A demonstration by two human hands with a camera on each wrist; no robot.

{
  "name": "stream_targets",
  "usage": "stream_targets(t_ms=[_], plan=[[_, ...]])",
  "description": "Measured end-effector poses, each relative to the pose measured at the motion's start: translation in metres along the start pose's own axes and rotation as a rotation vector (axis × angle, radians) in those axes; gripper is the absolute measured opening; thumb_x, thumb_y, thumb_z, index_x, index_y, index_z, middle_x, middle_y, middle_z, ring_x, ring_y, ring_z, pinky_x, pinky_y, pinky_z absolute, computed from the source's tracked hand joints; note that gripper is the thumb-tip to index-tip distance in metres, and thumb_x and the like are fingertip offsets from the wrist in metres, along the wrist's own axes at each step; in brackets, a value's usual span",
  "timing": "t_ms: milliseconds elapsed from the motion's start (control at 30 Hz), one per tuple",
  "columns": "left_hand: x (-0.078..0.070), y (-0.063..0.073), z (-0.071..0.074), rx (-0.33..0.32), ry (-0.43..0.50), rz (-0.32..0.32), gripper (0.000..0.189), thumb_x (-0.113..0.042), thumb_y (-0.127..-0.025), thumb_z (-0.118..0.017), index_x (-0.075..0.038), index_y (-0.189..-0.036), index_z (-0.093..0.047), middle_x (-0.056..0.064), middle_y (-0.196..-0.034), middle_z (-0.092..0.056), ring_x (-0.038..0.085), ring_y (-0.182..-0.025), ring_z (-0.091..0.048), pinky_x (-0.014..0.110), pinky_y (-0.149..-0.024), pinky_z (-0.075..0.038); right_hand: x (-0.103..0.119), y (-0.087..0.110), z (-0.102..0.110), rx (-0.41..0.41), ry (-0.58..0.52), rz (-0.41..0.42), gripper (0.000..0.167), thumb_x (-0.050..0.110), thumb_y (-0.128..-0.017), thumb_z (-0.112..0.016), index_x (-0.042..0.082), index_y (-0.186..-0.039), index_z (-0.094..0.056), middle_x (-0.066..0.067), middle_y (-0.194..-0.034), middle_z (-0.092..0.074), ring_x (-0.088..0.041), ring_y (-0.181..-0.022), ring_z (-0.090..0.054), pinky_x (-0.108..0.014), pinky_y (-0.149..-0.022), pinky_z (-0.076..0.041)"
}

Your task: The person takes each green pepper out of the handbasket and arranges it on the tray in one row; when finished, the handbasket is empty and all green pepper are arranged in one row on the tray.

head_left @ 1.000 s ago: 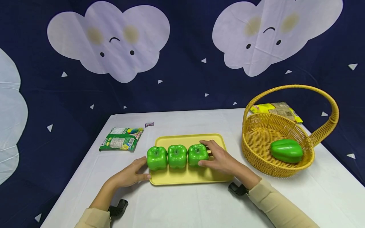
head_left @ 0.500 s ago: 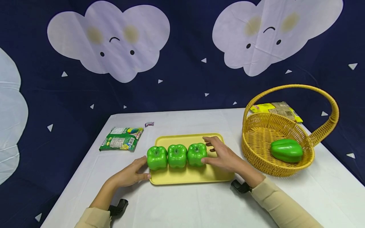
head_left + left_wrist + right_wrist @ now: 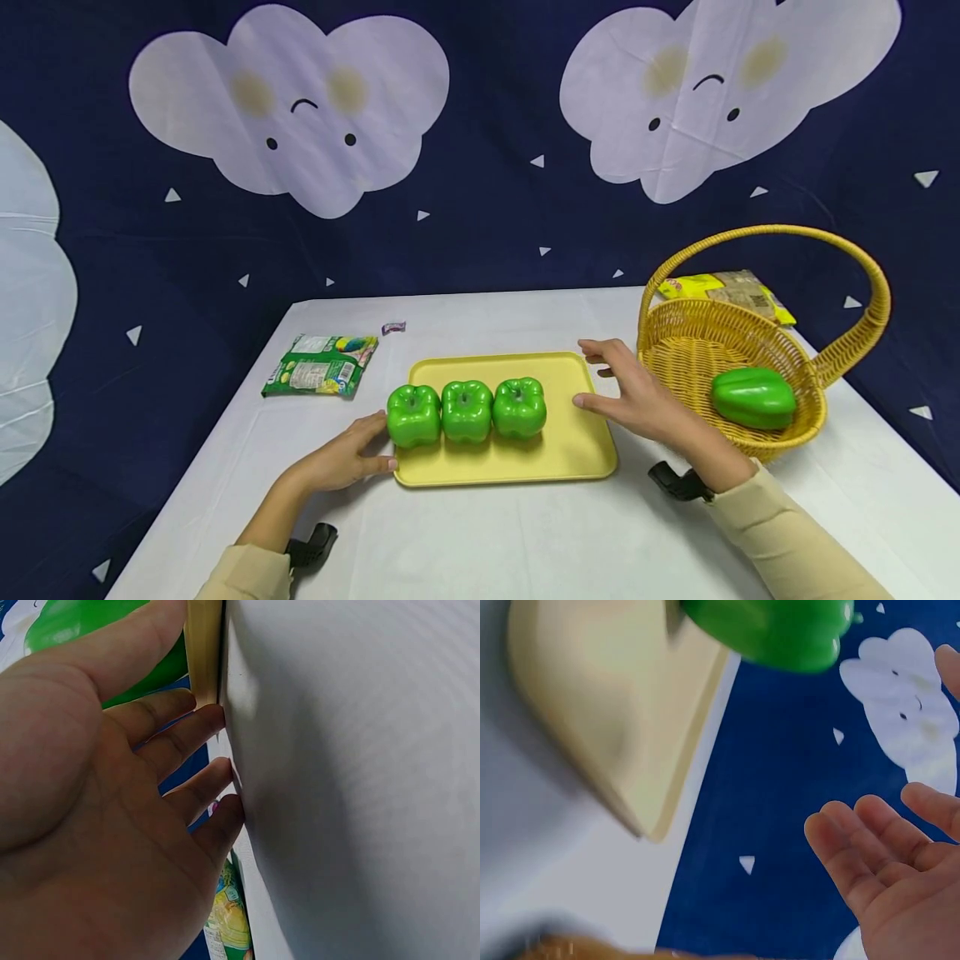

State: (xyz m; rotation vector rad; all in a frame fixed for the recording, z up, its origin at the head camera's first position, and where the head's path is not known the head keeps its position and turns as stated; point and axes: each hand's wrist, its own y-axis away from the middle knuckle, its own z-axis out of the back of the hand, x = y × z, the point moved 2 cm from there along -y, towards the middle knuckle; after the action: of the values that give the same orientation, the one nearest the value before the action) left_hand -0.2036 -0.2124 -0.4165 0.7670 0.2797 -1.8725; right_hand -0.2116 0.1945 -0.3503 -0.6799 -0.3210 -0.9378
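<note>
Three green bell peppers stand in a row on a yellow tray point(image 3: 577, 450): a left pepper point(image 3: 414, 417), a middle pepper point(image 3: 467, 412) and a right pepper point(image 3: 520, 408). My left hand point(image 3: 341, 458) rests at the tray's left end, thumb at its rim and fingers beside the left pepper. In the left wrist view that hand point(image 3: 127, 787) shows relaxed fingers with nothing in them. My right hand point(image 3: 637, 396) hovers past the tray's right end, fingers spread and holding nothing. The right wrist view shows its bare palm point(image 3: 915, 900) apart from a pepper point(image 3: 780, 630).
A wicker basket point(image 3: 675, 425) with a tall handle stands at the right, with another green pepper point(image 3: 753, 397) lying inside. Behind it lies a yellow packet point(image 3: 727, 292). A green packet point(image 3: 322, 365) and a small wrapped candy point(image 3: 393, 327) lie at the back left.
My right hand has let go of the right pepper and moved right, off the tray towards the basket. The left hand has stayed in place.
</note>
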Motion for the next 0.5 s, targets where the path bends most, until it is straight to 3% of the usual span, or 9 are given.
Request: stream_targets(t_ms=[300, 500], plan=[[0.0, 0.0, 0.0, 0.003, -0.001, 0.005, 0.078, -0.038, -0.085, -0.066, -0.005, -0.147, -0.031, 0.025, -0.153, -0.024, 0.046, -0.142, -0.017, 0.063, -0.115, -0.014, -0.016, 0.017, 0.031, -0.016, 0.039, -0.104, 0.066, 0.023, -0.085, -0.071, 0.004, -0.139, -0.038, -0.016, -0.127, -0.049, -0.031, -0.115, -0.052, -0.047, -0.093, -0.048], [0.001, 0.001, 0.0, -0.001, -0.011, -0.011, 0.077, -0.038, -0.086, -0.066, -0.005, -0.146, -0.031, 0.025, -0.153, -0.025, 0.046, -0.142, -0.017, 0.063, -0.115, -0.015, -0.032, 0.029, 0.052, -0.078, 0.12, -0.123, 0.061, 0.023, -0.085, -0.071, 0.003, -0.136, -0.043, -0.017, -0.124, -0.051, -0.031, -0.11, -0.051, -0.036, -0.088, -0.044]])
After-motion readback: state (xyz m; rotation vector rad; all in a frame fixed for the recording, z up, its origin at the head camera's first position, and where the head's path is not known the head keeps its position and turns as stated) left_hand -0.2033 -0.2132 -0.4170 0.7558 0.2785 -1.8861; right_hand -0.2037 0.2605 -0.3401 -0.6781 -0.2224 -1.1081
